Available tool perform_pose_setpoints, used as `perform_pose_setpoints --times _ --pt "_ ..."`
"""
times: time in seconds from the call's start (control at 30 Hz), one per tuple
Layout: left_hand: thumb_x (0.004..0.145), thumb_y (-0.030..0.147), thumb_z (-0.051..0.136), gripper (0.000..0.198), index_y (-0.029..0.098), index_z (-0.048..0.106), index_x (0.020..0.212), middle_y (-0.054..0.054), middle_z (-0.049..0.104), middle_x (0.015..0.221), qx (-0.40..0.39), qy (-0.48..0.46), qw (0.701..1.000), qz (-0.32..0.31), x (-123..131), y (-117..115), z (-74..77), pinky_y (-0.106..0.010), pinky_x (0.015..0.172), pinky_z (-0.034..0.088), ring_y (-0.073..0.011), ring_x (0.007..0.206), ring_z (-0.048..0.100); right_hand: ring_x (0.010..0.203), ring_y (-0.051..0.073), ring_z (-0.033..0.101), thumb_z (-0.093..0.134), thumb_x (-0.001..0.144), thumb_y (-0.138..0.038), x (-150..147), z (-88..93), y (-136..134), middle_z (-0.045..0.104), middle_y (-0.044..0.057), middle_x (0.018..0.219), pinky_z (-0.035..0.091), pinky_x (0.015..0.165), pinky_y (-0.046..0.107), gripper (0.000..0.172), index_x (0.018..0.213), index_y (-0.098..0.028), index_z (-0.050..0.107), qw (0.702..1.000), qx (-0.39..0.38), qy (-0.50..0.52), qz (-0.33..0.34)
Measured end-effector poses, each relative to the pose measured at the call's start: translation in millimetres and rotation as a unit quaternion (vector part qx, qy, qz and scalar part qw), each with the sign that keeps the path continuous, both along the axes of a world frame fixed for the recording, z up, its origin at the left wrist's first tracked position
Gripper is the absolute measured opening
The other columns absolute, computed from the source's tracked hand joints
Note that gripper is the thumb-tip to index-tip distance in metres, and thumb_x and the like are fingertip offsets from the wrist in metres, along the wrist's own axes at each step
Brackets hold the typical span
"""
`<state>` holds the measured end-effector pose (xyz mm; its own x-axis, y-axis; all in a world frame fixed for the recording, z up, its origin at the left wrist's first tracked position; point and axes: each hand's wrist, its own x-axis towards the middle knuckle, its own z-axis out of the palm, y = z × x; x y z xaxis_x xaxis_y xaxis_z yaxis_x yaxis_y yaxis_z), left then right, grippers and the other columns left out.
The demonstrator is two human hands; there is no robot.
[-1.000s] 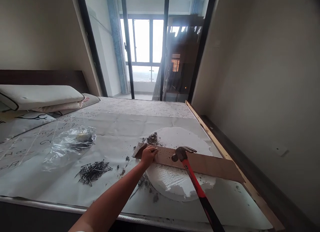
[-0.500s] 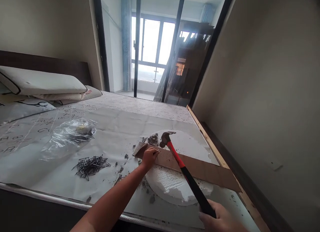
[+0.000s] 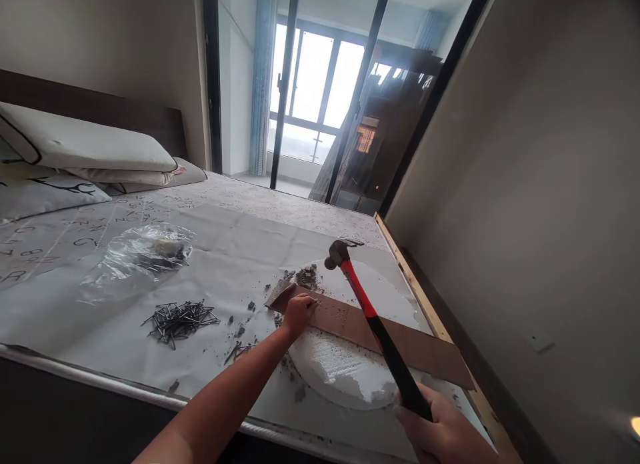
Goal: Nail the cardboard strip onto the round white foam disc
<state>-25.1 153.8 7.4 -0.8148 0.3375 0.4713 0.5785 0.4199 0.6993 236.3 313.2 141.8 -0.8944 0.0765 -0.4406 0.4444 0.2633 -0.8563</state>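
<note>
hammer (image 3: 345, 253) 1 | board (image 3: 395, 334) 1 | foam disc (image 3: 345, 371) 1 | pillows (image 3: 90, 147) 2 (stacked)

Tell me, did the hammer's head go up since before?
Yes. The hammer head, which sat low on the brown board a second ago, now stands raised above its far edge, gripped by the right hand.

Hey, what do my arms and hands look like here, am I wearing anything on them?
Both are bare. The left hand and its forearm show no sleeve, glove, watch or ring. The right hand shows no glove or ring; its wrist is out of frame.
</note>
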Motion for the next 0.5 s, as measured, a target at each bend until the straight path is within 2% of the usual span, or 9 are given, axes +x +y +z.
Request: perform_pose_setpoints --times 0.07,0.27,0.43,0.5 --pt "0.075 0.023 0.055 0.019 0.016 0.066 0.062 -0.004 0.060 0.065 0.000 0.004 1.000 0.004 -0.1 0.3 -0.1 -0.024 0.059 0.037 -0.0132 0.061 0.053 0.033 0.005 0.021 0.046 0.076 -0.037 -1.3 0.8 -2.4 0.026 -0.012 0.040 0.016 0.034 0.020 0.017 0.071 -0.023 0.039 1.000 0.014 0.007 -0.002" --pt "0.074 0.022 0.055 0.020 0.014 0.064 0.058 -0.004 0.059 0.062 0.000 0.017 1.000 0.019 -0.3 -0.6 -3.3 -0.024 0.054 0.036 -0.0123 0.057 0.051 0.040 0.006 0.028 0.049 0.066 -0.026 -11.0 -23.9 -6.8 0.028 -0.008 0.048 0.023 0.038 0.020 0.014 0.061 -0.021 0.037 0.997 0.050 0.024 0.045" --pt "0.075 0.020 0.055 0.017 0.014 0.065 0.063 -0.004 0.061 0.066 -0.001 0.027 1.000 0.007 -0.4 -0.4 -5.7 -0.023 0.058 0.039 -0.0127 0.061 0.054 0.043 0.007 0.030 0.047 0.072 -0.035 -6.6 -8.1 -3.3 0.029 -0.008 0.050 0.026 0.042 0.020 0.017 0.065 -0.021 0.040 0.994 0.061 0.088 0.033" --pt "0.075 0.019 0.056 0.016 0.014 0.065 0.063 -0.004 0.061 0.066 -0.004 0.025 1.000 0.012 -0.9 0.2 -5.3 -0.023 0.058 0.039 -0.0120 0.061 0.054 0.045 0.007 0.030 0.049 0.071 -0.037 -6.3 -7.8 -4.7 0.031 -0.007 0.051 0.026 0.043 0.020 0.020 0.064 -0.020 0.040 0.993 0.064 0.100 0.020"
